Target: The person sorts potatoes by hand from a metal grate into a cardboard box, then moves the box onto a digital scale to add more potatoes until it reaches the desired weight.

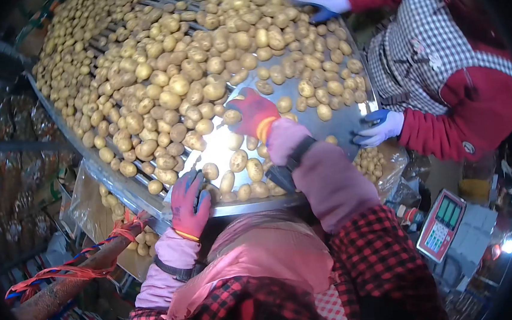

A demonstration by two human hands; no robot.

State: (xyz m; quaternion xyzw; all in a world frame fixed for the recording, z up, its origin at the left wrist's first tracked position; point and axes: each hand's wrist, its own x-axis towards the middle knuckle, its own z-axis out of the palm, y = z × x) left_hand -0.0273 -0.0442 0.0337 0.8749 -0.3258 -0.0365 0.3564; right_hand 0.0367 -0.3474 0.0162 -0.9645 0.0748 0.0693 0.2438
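My right hand [253, 114], in a red glove with dark fingertips, reaches over the metal sorting table [332, 124]. Its fingers curl around a potato [232, 117] at the edge of the big heap. Near the front rim, my left hand [190, 205] in a matching glove has its fingers apart and nothing visible in them. It rests close to a potato [210, 171] and the table's front-left corner. Several loose potatoes [238, 161] lie between my hands, some of them lined up along the front rim.
Potatoes [161, 95] cover the table's far and left parts, over slats. At the right stands a co-worker in a checked apron [421, 44], gloved hands [380, 127] at the table. A digital scale [441, 225] is at lower right; a pole wrapped with red cord [90, 263] juts in at lower left.
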